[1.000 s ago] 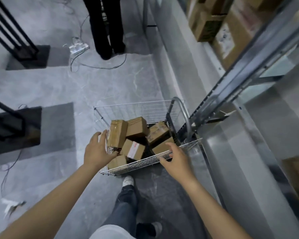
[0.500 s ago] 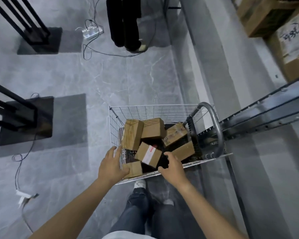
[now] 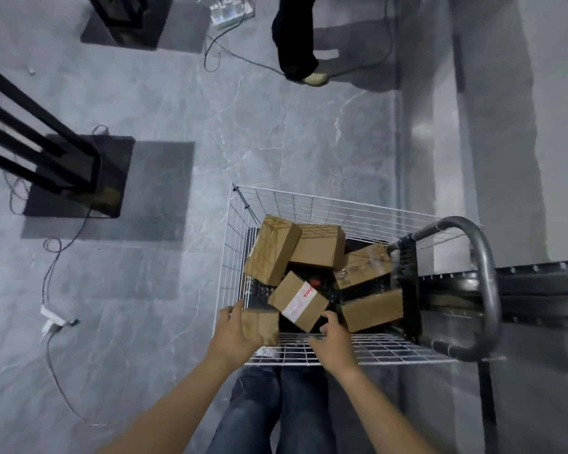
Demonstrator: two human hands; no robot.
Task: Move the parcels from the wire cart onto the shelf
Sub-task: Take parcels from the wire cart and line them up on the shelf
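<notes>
The white wire cart (image 3: 374, 352) stands on the floor in front of me, its grey handle (image 3: 482, 290) on the right. Several brown cardboard parcels lie jumbled inside. My left hand (image 3: 235, 334) grips a small parcel (image 3: 264, 324) in the near left corner of the cart. My right hand (image 3: 333, 344) hovers over the near rim with loosely bent fingers, just short of a tilted parcel with a white and red label (image 3: 300, 301), and holds nothing. A dark metal beam of the shelf (image 3: 538, 286) runs off to the right behind the handle.
Another person's dark trouser legs (image 3: 295, 44) stand at the far side. Black stands on base plates (image 3: 79, 178) occupy the left, with cables and a white power strip (image 3: 51, 321) on the grey floor. My own jeans (image 3: 276, 407) show below the cart.
My view has tilted further down and the shelf's boxes have left the frame. Both hands have moved down into the cart's near side, and my left hand has closed on the small parcel.
</notes>
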